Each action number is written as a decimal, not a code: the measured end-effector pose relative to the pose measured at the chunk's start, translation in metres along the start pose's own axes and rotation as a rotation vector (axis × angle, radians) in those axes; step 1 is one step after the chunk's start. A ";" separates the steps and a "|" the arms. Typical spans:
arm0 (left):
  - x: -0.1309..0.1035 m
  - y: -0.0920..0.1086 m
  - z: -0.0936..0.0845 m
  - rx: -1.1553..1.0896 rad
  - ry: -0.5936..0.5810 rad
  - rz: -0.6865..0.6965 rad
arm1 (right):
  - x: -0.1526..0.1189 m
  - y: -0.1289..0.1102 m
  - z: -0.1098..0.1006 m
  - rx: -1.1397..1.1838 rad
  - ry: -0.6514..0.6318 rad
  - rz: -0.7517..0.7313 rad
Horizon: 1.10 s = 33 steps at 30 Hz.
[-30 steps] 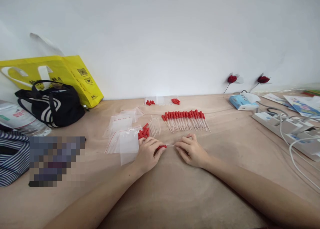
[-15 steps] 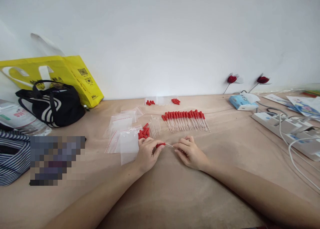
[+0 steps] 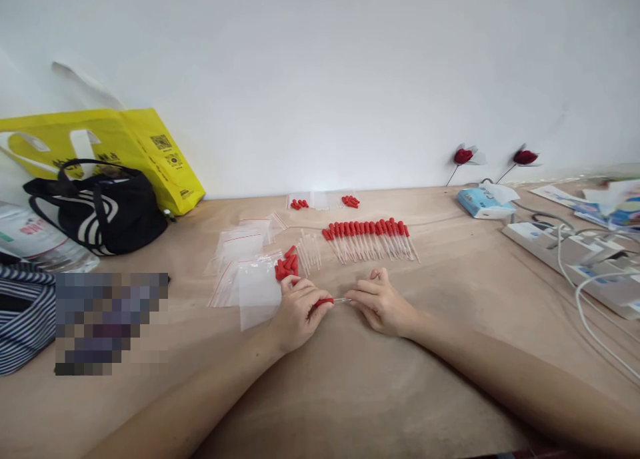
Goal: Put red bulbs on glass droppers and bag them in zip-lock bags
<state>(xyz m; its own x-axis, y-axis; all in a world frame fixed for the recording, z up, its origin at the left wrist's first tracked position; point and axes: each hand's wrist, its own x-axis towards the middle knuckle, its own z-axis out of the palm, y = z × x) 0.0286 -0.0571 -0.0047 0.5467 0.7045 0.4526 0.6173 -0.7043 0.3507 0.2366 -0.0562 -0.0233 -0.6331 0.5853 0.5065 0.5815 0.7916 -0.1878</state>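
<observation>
My left hand (image 3: 300, 312) is closed around a red rubber dropper bulb (image 3: 324, 302), its open end facing right. A thin clear dropper tube (image 3: 342, 300) is pinched in my right hand (image 3: 377, 304). Tube and bulb meet in line between the hands; how deep the tube sits in the bulb I cannot tell. Just beyond my left hand lies a small heap of loose red bulbs (image 3: 287, 265). Beside it are several bare tubes (image 3: 309, 251). A row of droppers with red bulbs fitted (image 3: 370, 239) lies beyond my right hand.
Clear zip bags (image 3: 260, 289) lie left of the bulbs. Against the wall are bagged red bulbs (image 3: 300, 204). A yellow bag (image 3: 170, 172) and a black pouch (image 3: 127, 212) stand at left. Tissues (image 3: 485, 203), a power strip (image 3: 565, 259) and cables are at right.
The bulb and tube have tilted to nearly level and sit slightly lower. Both hands have shifted only a little, and the view has moved slightly.
</observation>
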 end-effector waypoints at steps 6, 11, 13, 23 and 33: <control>-0.001 0.001 0.002 0.026 -0.010 0.022 | 0.001 -0.004 0.006 -0.050 0.012 -0.030; 0.000 0.001 0.001 0.043 -0.026 0.022 | 0.003 -0.005 0.007 -0.065 -0.008 -0.028; 0.002 0.000 0.000 0.053 -0.037 0.019 | 0.005 -0.006 0.004 -0.071 -0.020 -0.019; 0.003 -0.018 -0.014 0.251 0.206 -0.150 | 0.033 0.000 -0.006 -0.041 -0.027 0.293; 0.001 -0.040 -0.018 0.332 0.247 -0.321 | 0.104 0.028 0.037 -0.141 0.028 0.719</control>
<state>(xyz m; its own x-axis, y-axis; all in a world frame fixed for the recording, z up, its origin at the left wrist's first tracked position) -0.0058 -0.0301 -0.0038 0.1756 0.8104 0.5590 0.9000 -0.3623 0.2425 0.1686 0.0335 -0.0073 -0.0585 0.9453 0.3208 0.9099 0.1827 -0.3724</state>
